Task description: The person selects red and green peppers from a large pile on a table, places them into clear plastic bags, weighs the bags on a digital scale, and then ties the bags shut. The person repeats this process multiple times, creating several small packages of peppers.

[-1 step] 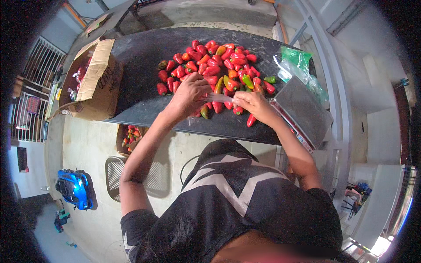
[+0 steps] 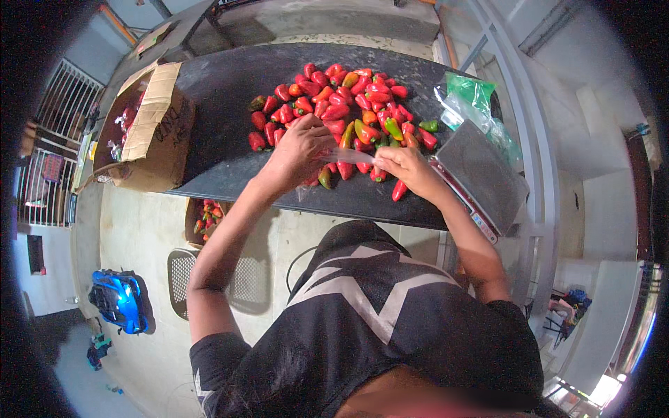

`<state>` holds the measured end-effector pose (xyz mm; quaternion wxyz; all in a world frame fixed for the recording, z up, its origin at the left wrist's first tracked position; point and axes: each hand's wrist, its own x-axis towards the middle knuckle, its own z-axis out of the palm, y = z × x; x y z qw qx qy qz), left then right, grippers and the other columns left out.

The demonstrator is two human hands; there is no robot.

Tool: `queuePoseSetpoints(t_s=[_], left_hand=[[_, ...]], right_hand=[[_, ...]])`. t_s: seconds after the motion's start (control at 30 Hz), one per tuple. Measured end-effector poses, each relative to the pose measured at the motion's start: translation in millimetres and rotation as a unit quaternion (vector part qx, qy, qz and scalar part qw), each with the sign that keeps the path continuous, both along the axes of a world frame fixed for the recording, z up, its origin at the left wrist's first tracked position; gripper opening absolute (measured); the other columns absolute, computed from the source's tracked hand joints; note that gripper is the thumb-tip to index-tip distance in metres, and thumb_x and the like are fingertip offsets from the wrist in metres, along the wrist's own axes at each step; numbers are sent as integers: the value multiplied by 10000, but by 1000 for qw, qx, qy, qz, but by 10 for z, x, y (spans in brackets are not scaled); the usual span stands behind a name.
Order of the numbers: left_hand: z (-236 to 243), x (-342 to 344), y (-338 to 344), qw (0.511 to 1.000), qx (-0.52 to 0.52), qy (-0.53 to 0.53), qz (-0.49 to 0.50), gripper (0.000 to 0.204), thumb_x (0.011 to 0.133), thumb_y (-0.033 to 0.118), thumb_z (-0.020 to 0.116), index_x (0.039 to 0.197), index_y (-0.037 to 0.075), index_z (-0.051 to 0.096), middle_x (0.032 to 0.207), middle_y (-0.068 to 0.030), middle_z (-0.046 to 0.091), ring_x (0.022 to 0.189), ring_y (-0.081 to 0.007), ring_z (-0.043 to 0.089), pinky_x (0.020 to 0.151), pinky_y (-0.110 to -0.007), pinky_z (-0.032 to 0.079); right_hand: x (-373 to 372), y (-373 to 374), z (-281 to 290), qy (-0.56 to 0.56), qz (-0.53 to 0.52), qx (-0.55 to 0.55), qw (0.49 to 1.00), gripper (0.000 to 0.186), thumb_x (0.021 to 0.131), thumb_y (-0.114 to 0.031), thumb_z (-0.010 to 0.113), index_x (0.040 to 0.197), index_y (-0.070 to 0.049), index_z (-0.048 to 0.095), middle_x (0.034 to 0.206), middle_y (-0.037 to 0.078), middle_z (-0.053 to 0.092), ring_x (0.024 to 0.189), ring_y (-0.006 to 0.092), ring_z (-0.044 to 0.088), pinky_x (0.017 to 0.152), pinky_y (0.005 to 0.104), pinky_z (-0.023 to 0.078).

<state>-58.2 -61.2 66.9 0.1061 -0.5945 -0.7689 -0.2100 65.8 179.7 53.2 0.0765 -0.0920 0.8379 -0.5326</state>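
Observation:
A clear plastic bag [image 2: 352,157] is stretched between my hands above a heap of peppers [image 2: 337,98], most of them red, with a few green and orange ones. My left hand [image 2: 301,150] has its fingers curled over the bag's left part, which hangs below the palm. What the bag holds is mostly hidden by that hand. On the other side, my right hand [image 2: 404,166] pinches the twisted end of the bag between thumb and fingers. One loose red pepper [image 2: 399,190] lies just below my right hand.
The black table [image 2: 230,94] bears a cardboard box [image 2: 157,139] of bagged items at left. At right stand a flat scale [image 2: 475,171] and green and clear plastic bags [image 2: 470,94]. Under the table are a box of peppers [image 2: 208,217] and a perforated crate [image 2: 179,282].
My right hand has shifted very slightly to the right, still pinching the plastic bag. My left hand has stayed nearly where it was.

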Motion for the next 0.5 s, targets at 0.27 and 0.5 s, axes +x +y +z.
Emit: queuePoseSetpoints(t_s=[0.27,0.5], left_hand=[[-134,13,70,986,-68,-146,-34,200,785,137,602,964,54,640,948,-98,596,1029,-302,514,934,-416,397],[-784,86,197,973,-48,-224,-7,272,817,215,613,1069,133,673,1052,-112,612,1083,-287,484,964,-449,347]], right_hand=[[170,-234,-41,201,-96,282,933,435,829,-132,624,1230,-49,477,1011,152,599,952,320,582,828,417,447],[-62,-688,-623,151,-138,178,962,513,808,45,498,1310,-25,426,1050,241,591,987,400,589,848,472,460]])
